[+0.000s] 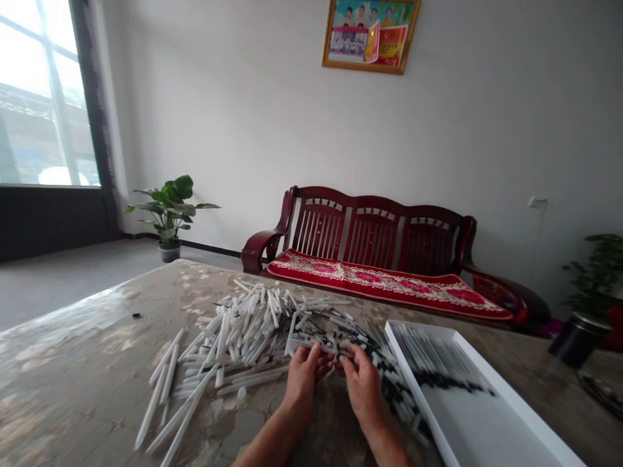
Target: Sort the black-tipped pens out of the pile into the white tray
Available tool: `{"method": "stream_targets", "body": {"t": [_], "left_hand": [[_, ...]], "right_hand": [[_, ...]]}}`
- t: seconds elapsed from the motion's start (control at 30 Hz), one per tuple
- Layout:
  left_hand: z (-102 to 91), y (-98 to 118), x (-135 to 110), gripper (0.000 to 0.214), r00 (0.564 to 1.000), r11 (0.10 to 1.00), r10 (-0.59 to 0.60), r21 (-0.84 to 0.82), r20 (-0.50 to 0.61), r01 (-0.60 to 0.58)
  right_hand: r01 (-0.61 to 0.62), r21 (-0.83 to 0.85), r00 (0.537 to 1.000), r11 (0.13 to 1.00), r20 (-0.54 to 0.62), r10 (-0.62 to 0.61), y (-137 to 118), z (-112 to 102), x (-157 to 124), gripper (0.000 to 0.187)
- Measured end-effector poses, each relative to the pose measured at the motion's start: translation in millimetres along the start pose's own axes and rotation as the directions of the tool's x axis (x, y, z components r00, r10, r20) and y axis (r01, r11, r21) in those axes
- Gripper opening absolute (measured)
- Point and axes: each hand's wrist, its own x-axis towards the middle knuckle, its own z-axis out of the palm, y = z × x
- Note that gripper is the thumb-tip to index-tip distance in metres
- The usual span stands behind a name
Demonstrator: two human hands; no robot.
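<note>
My left hand (pixel 304 376) is closed on a thin whitish plastic tube (pixel 315 344), held roughly level above the table. Close beside it, my right hand (pixel 361 379) pinches at the tube's right end; the small piece between those fingertips is too fine to make out. A big heap of white plastic tubes (pixel 253 318) lies to the left of and behind my hands. To the right of my right hand, more tubes with black ends (pixel 396 389) are scattered against a white tray (pixel 428 415). Inside that tray is a row of slim greyish sticks (pixel 433 353) with black ends.
The patterned table (pixel 97 383) carries a small black piece (pixel 136 315) at left and a tiny whitish cap (pixel 241 392) near the heap. Behind stands a dark red wooden bench (pixel 374 227). A black pot (pixel 577 340) with a plant is at right, near a dark cable (pixel 598 392).
</note>
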Motion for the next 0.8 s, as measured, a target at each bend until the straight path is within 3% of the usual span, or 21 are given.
{"method": "stream_targets", "body": {"t": [0.47,0.8], "left_hand": [[1.0,-0.1,-0.8,0.011,1.0,0.999,-0.022,0.035,0.005,0.022],[4.4,0.6,-6.7,0.013,0.998,0.998,-0.057,0.0,-0.002,0.057]], "right_hand": [[0.041,-0.085,0.994,0.996,-0.099,-0.049,-10.0,-3.0,-1.5,0.03],[-0.06,0.022,0.991,0.998,-0.121,0.062,-16.7,-0.9,-2.9,0.035]]}}
